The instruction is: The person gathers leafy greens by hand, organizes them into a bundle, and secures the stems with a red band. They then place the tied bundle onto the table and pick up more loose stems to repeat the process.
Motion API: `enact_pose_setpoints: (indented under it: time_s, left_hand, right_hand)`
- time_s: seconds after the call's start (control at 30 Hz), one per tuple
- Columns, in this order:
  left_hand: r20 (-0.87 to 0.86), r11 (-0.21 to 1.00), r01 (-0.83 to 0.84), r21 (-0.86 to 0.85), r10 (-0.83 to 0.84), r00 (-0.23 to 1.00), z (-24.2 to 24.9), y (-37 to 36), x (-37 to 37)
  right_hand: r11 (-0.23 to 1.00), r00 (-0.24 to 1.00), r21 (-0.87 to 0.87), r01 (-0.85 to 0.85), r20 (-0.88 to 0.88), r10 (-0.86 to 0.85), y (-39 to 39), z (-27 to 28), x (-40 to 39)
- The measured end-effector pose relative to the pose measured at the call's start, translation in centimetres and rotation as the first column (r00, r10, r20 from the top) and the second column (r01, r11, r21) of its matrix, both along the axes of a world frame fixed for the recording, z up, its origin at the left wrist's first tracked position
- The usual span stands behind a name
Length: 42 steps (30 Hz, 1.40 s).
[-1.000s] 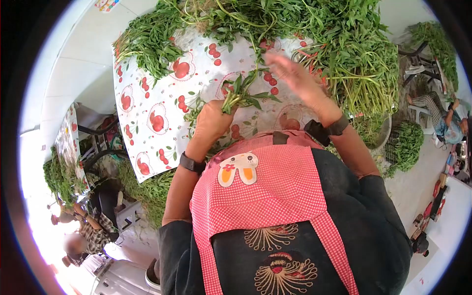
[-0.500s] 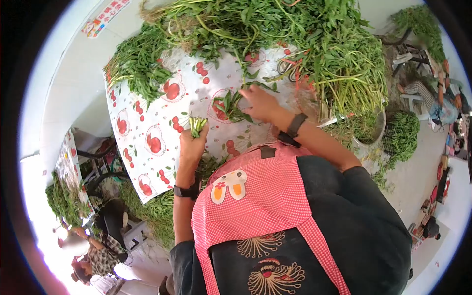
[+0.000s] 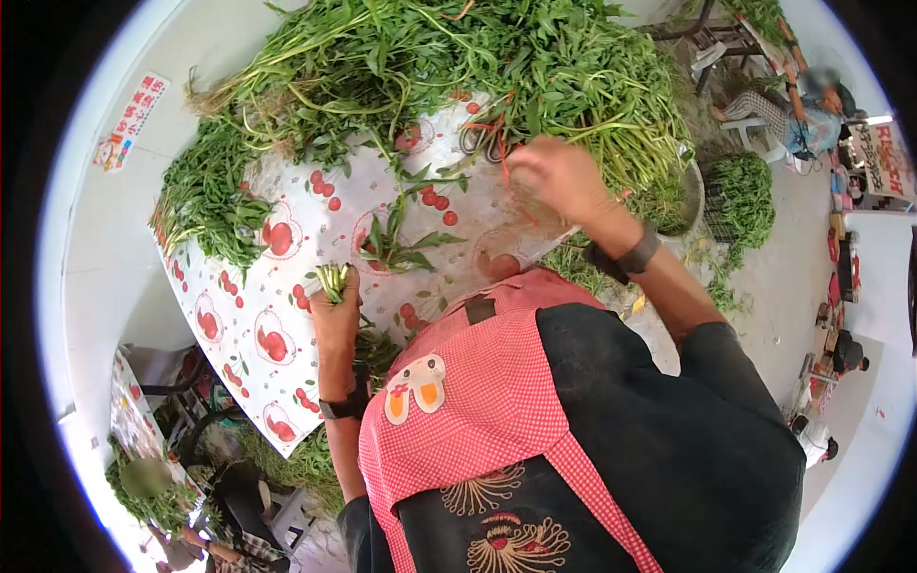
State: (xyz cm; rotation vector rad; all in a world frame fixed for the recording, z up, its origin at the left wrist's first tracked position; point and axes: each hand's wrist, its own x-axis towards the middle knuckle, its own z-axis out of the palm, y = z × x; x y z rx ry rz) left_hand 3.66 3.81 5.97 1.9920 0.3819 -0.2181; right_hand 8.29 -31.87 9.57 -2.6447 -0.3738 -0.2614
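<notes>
My left hand [image 3: 335, 310] is closed around a small bunch of green stems [image 3: 332, 280], cut ends pointing up, above the table's left half. My right hand [image 3: 564, 186] is at the table's right side, close to several red ties [image 3: 503, 162] and a pair of scissors [image 3: 475, 143]. Its fingers are blurred, and I cannot see whether they touch a tie. A loose leafy sprig [image 3: 396, 250] lies between my two hands on the cherry-print tablecloth [image 3: 320, 234].
A large heap of leafy stems [image 3: 411, 67] covers the table's far side, with a smaller pile [image 3: 205, 196] at its left. On the right stand a round tub [image 3: 690, 196] and a crate of greens [image 3: 740, 201]. Another person [image 3: 812, 119] sits at the upper right.
My right hand has moved from the loose sprig rightward to the red ties. The sprig stays on the cloth. My left hand still holds the bunch. The whole view has shifted.
</notes>
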Motion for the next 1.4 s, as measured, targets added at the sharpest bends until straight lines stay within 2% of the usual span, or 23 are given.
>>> enact_pose_setpoints:
  time_s: [0.1, 0.17, 0.23, 0.37, 0.43, 0.53, 0.57, 0.63, 0.7, 0.77, 0.8, 0.83, 0.87, 0.93, 0.97, 1.0, 1.03, 1.07, 1.13, 1.17, 1.23, 1.33, 1.4]
  left_hand:
    - [-0.112, 0.993, -0.049, -0.107, 0.037, 0.993, 1.4, -1.7, 0.7]
    - [-0.174, 0.994, -0.004, -0.113, -0.015, 0.985, 1.7, -2.0, 1.3]
    - [-0.019, 0.992, 0.111, -0.059, -0.112, 0.993, 0.4, -2.4, 1.6]
    - [-0.053, 0.989, 0.144, -0.028, -0.146, 0.988, 2.0, -4.5, 1.6]
    - [-0.034, 0.982, 0.183, -0.048, -0.185, 0.982, 2.0, -5.3, 1.5]
    - [0.148, 0.937, 0.319, -0.144, -0.299, 0.943, 2.8, -7.2, 1.4]
    - [0.147, 0.940, 0.313, -0.139, -0.293, 0.945, 3.0, -7.8, 1.6]
    - [0.270, 0.850, 0.526, 0.041, -0.516, 0.813, 3.9, -9.2, 1.4]
    - [0.376, 0.815, 0.559, -0.151, -0.476, 0.795, 4.7, -11.0, 1.0]
    - [0.444, 0.797, 0.601, -0.059, -0.518, 0.731, 6.1, -11.7, 1.1]
    - [0.506, 0.767, 0.641, 0.032, -0.565, 0.651, 6.5, -11.8, 1.1]
    - [0.505, 0.771, 0.636, 0.037, -0.564, 0.654, 6.5, -11.7, 1.2]
    - [0.512, 0.752, 0.658, -0.029, -0.554, 0.656, 6.5, -11.6, 1.2]
    - [0.523, 0.731, 0.676, -0.094, -0.542, 0.658, 6.1, -11.2, 1.1]
    - [0.420, 0.717, 0.680, -0.153, -0.576, 0.701, 6.0, -10.7, 1.2]
    - [0.313, 0.706, 0.675, -0.212, -0.605, 0.732, 5.9, -10.3, 1.2]
    - [0.314, 0.713, 0.669, -0.210, -0.599, 0.736, 5.9, -10.1, 1.1]
    - [0.298, 0.696, 0.654, -0.299, -0.583, 0.756, 6.6, -10.1, 1.0]
    - [0.283, 0.677, 0.630, -0.380, -0.564, 0.776, 7.0, -9.8, 1.0]
    - [0.235, 0.686, 0.588, -0.428, -0.543, 0.806, 6.8, -9.7, 1.0]
    - [0.187, 0.698, 0.538, -0.473, -0.517, 0.835, 6.9, -9.5, 1.0]
    - [0.116, 0.815, 0.384, -0.434, -0.372, 0.921, 7.3, -9.4, 1.1]
    - [0.128, 0.826, 0.302, -0.475, -0.275, 0.953, 6.5, -9.5, 1.5]
  right_hand:
    - [0.971, 0.976, -0.107, 0.213, 0.075, -0.206, -4.3, 3.2, 0.2]
    - [0.921, 0.932, -0.178, 0.347, -0.040, -0.359, -5.3, 3.8, -0.3]
    - [0.896, 0.909, -0.259, 0.361, -0.118, -0.401, -5.1, 3.6, -1.5]
    - [0.839, 0.839, -0.426, 0.339, -0.266, -0.475, -5.0, 1.1, -3.6]
    - [0.849, 0.852, -0.418, 0.325, -0.261, -0.454, -5.2, -0.5, -3.8]
    - [0.880, 0.864, -0.334, 0.338, -0.261, -0.431, -4.4, -0.4, -4.0]
    - [0.916, 0.889, -0.302, 0.263, -0.294, -0.352, -3.6, 0.7, -4.5]
    - [0.955, 0.909, -0.248, 0.164, -0.338, -0.244, -1.3, 1.9, -5.1]
    - [0.977, 0.947, -0.149, -0.151, -0.306, 0.100, 0.5, 2.8, -5.5]
    - [0.971, 0.923, -0.107, -0.213, -0.347, 0.165, 2.3, 4.5, -5.1]
    - [0.975, 0.924, 0.008, -0.223, -0.317, 0.214, 3.0, 5.3, -5.0]
    - [0.965, 0.924, 0.123, -0.233, -0.282, 0.259, 3.4, 5.7, -4.9]
    - [0.963, 0.923, 0.125, -0.239, -0.280, 0.265, 3.6, 5.8, -4.7]
    - [0.832, 0.875, 0.461, -0.307, -0.209, 0.438, 3.5, 5.9, -4.2]
    - [0.831, 0.872, 0.460, -0.312, -0.208, 0.442, 3.6, 6.3, -4.1]
    - [0.762, 0.827, 0.615, -0.201, -0.310, 0.469, 3.9, 7.0, -3.9]
    - [0.673, 0.762, 0.737, -0.064, -0.399, 0.510, 4.2, 7.3, -3.8]
    - [0.670, 0.758, 0.739, -0.071, -0.396, 0.517, 4.7, 7.4, -3.9]
    - [0.446, 0.694, 0.861, 0.246, -0.477, 0.539, 5.8, 7.3, -3.9]
    - [0.446, 0.694, 0.862, 0.241, -0.474, 0.542, 6.1, 6.6, -3.7]
    - [0.505, 0.859, 0.863, -0.007, -0.253, 0.445, 6.5, 4.8, -3.2]
    - [0.441, 0.822, 0.890, 0.115, -0.334, 0.461, 6.9, 5.8, -3.3]
    - [0.398, 0.812, 0.906, 0.147, -0.340, 0.474, 6.9, 6.8, -3.5]
